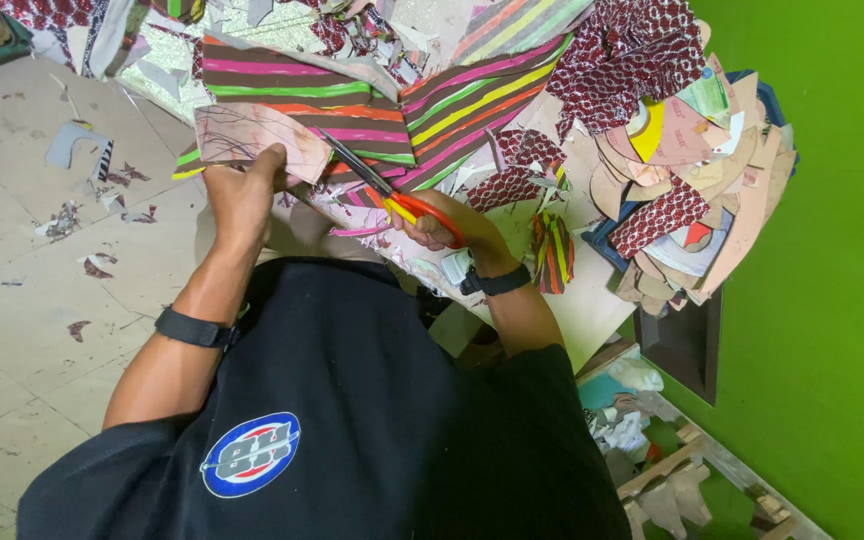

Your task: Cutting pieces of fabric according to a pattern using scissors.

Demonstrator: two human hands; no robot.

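My left hand [240, 192] pinches the pink template [262, 140] flat onto the striped fabric [372, 100], steadying both so my right hand [442, 228], gripping the orange-handled scissors [392, 195], cuts along its edge.

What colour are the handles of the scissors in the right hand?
Orange-red with a yellow part near the blades, seen in the head view: scissors in the right hand.

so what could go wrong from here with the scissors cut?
1. The left hand pinches the pink cardboard piece close to the scissors; its fingers could get nicked.
2. The striped fabric lies right under the blades and could be snipped by accident.
3. The pile of cut shapes overhangs the board edge and might slide off.
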